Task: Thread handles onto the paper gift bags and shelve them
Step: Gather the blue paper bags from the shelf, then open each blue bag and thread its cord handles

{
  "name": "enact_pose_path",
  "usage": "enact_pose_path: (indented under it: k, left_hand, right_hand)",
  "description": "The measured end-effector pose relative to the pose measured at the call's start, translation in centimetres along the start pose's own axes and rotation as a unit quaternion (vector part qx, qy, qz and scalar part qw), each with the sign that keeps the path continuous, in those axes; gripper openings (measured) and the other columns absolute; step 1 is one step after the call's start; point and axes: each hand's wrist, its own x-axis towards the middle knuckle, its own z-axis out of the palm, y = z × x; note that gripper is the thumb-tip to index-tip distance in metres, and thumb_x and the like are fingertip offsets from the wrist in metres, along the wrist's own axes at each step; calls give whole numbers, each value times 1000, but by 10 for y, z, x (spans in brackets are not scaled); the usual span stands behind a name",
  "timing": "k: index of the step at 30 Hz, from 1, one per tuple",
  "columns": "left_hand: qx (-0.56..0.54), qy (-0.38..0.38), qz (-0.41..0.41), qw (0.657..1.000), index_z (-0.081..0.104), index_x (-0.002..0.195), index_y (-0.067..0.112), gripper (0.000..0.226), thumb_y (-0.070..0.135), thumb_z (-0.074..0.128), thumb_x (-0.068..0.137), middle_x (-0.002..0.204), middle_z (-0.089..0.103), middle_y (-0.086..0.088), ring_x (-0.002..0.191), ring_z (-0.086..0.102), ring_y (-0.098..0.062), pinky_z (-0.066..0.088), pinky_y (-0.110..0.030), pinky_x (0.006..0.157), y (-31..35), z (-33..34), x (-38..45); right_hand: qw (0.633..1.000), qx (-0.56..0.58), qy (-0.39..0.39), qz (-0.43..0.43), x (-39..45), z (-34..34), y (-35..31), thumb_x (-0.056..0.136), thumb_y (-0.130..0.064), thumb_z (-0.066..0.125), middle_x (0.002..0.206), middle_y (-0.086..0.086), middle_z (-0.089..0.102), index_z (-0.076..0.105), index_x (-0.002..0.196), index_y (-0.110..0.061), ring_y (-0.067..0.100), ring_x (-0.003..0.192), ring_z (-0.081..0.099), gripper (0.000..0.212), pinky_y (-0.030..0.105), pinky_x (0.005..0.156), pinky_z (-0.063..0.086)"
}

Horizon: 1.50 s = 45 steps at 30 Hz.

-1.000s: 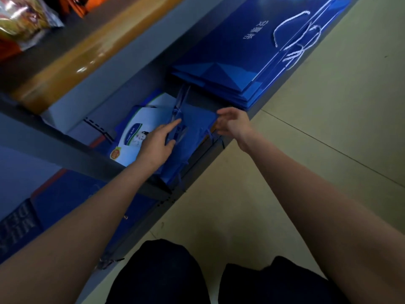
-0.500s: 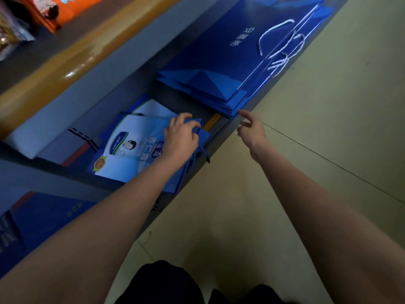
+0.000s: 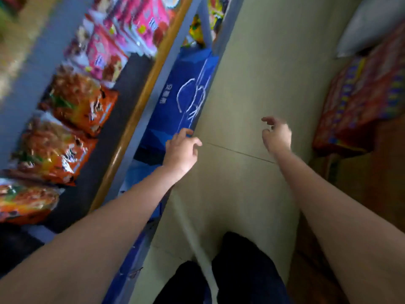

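A person stands in a shop aisle beside a grey metal shelving unit, seen from a head-worn camera in a motion-blurred frame. The left hand hangs at the front edge of the lower shelf, fingers loosely curled and holding nothing; its fingertips lie just beside the near corner of a stack of blue paper gift bags, though the blur does not show whether they touch it. The right hand is raised over the pale tiled floor, well apart from the shelf, fingers relaxed and spread, also holding nothing. The blue bags lie flat on the lower shelf, their white cord handles looped across the top bag near white printed characters. Closer to the camera, partly hidden behind the left forearm, more blue-and-white bags rest on the same shelf. On the shelf above, edged by a wooden strip, sit orange snack packets and, farther along, pink packets. Across the aisle on the right, a stack of red and yellow packaged goods stands below a pale sack. The person's dark trousers show at the bottom of the frame.
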Motion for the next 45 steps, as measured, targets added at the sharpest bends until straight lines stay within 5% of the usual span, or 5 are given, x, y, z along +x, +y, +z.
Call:
enact_pose_path:
  k: [11,22,35,41,45]
  left_hand:
    - [-45,-39,238,969,66,103,14,26,4,51,84,125,48,-4,104,55,-31,39,-35,87,361,-210,133]
    - [19,-110,562,820,67,100,15,25,9,55,80,120,51,-7,108,52,-30,42,-37,91,692,-213,246]
    - [123,-265,756,586,35,141,11,52,8,49,91,151,31,-5,137,30,-22,22,-29,108,864,-133,289]
    - [246,-314,759,514,47,123,19,33,24,52,91,104,65,-7,112,45,-28,34,-36,89,885,-113,323]
    - [277,-280,772,499,57,112,18,27,33,58,89,119,55,-10,118,42,-31,37,-37,91,896,-118,340]
  right_hand:
    - [974,44,187,122,27,-391,-142,86,-7,55,115,18,62,61,116,-6,32,109,57,31,25,83,40]
    - [849,69,456,258,81,-601,-101,85,-3,53,123,20,52,58,119,-6,36,114,49,34,31,94,30]
    - [792,51,406,453,94,-630,-60,88,-4,58,128,10,48,62,116,-9,34,105,53,29,33,87,40]
    - [580,149,578,554,111,-605,-108,85,4,47,108,16,65,70,102,-4,31,98,60,30,31,76,45]
    - [591,183,531,579,141,-583,-140,87,-5,54,125,16,54,59,121,-6,30,112,53,34,30,93,38]
